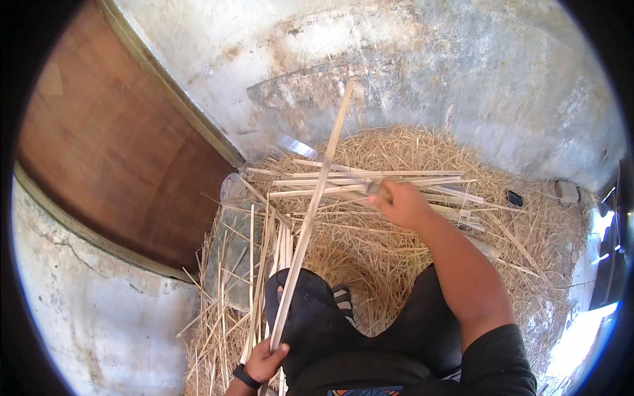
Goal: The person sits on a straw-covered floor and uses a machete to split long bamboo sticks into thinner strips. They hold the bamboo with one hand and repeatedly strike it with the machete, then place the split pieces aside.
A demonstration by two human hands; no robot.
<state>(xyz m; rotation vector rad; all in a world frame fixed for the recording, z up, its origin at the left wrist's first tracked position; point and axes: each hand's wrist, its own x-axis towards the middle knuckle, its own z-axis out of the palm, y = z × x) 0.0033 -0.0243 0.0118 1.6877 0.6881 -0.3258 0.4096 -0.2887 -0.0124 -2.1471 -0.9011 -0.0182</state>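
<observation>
My left hand (265,361), with a dark wristband below it, is closed around the lower end of a long pale bamboo strip (318,188). The strip slants up and away past my left thigh, its far end raised before the wall. In my closed right hand (408,204) is a knife (300,148), gripped by its handle. Its blade, somewhat blurred, points to the far left and crosses behind the strip. Whether blade and strip touch I cannot tell. Under the knife, several cut strips (422,179) lie crosswise on straw.
More upright strips (285,247) and thin slivers are by my left leg, near a flat greenish slab (228,264). Straw-like shavings (409,142) cover the floor. A brown door panel (112,145) stands left, a weathered wall (429,66) ahead. A small black object (514,198) lies right.
</observation>
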